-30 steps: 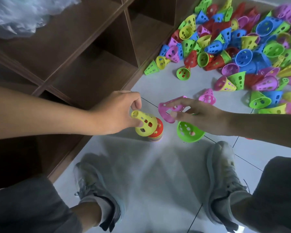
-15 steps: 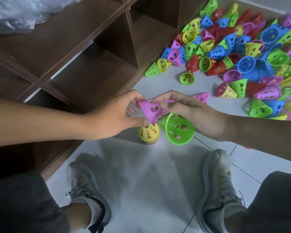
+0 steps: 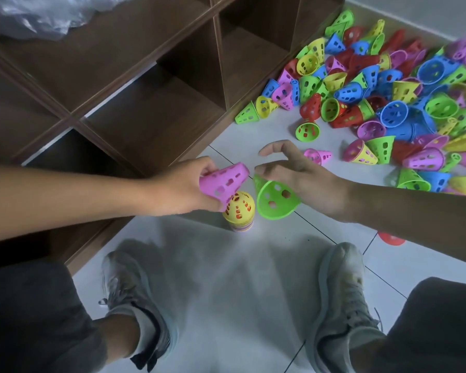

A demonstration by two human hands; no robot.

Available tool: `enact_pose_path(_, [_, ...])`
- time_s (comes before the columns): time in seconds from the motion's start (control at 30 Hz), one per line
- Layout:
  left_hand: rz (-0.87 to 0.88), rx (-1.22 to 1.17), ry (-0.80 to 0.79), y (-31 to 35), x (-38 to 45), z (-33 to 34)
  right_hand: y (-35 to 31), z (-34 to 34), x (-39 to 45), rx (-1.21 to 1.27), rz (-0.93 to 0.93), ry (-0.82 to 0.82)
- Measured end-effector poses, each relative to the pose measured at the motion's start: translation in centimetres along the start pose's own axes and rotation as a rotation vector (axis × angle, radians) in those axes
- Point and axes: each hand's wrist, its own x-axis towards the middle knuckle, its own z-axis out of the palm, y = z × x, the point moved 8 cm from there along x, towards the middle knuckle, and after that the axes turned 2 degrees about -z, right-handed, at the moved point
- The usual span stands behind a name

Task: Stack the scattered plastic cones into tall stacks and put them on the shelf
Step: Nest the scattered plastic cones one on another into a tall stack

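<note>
Pink cone point(image 3: 223, 181) has passed from right hand to left since a second ago. Left hand point(image 3: 180, 188) grips it just above the stack point(image 3: 238, 211) on the floor by the shelf point(image 3: 156, 109). Right hand point(image 3: 307, 184) holds a green cone point(image 3: 276, 199), forefinger and thumb spread. Step: stacking. Next: seat pink squarely on the yellow top. Count: one stack, two cones in hand, dozens loose in the pile point(image 3: 404, 103) toward the floor's far right.

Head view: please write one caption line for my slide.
Left hand holds a pink cone above the yellow-topped stack; right hand holds a green cone.
</note>
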Motion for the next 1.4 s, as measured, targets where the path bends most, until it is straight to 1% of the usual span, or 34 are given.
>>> enact_pose_path(0.13, [0.053,-0.159,0.111,-1.8,0.3,0.9,0.8,-0.4,0.5,0.027,0.020,0.056])
enact_pose_path(0.3, [0.169,-0.443,0.204,-1.7,-0.8,1.4,2.1,-1.8,1.0,0.064,0.081,0.211])
enact_pose_path(0.37, [0.192,-0.494,0.212,-1.7,-1.0,1.6,2.3,-2.5,1.3,0.071,0.082,0.282])
enact_pose_path(0.47, [0.186,-0.512,0.168,-2.1,-0.6,2.8,2.0,-3.0,1.5,0.125,0.047,0.355])
enact_pose_path(0.53, [0.188,-0.463,0.146,-2.3,-0.1,3.8,1.7,-3.1,1.7,0.146,0.022,0.371])
enact_pose_path(0.67, [0.165,-0.239,0.170,-3.7,0.7,5.0,0.8,-2.7,2.1,0.167,-0.007,0.376])
enact_pose_path(0.73, [0.154,-0.197,0.168,-4.3,0.6,5.3,0.5,-2.1,2.4,0.150,-0.011,0.351])
enact_pose_path(0.83, [0.164,-0.216,0.186,-4.4,0.2,4.5,0.1,-1.2,2.5,0.137,-0.019,0.334])
enact_pose_path(0.97, [0.233,-0.217,0.248,-3.5,-0.3,2.3,-0.5,-0.5,2.8,-0.030,-0.051,0.344])
enact_pose_path(1.07, [0.271,-0.063,0.270,-3.8,-0.8,1.0,-0.9,0.3,3.0,-0.173,-0.082,0.333])
enact_pose_path(1.17, [0.317,0.159,0.235,-4.7,-2.0,0.2,-0.5,1.4,3.0,-0.423,-0.115,0.275])
enact_pose_path(1.23, [0.327,0.258,0.193,-5.3,-2.7,-0.3,0.4,2.2,3.1,-0.558,-0.130,0.228])
enact_pose_path(1.3, [0.310,0.282,0.182,-6.0,-3.3,-0.9,1.3,3.0,3.4,-0.629,-0.142,0.186])
enact_pose_path(1.4, [0.298,0.316,0.179,-6.1,-3.5,-1.4,2.4,4.0,3.8,-0.657,-0.142,0.119])
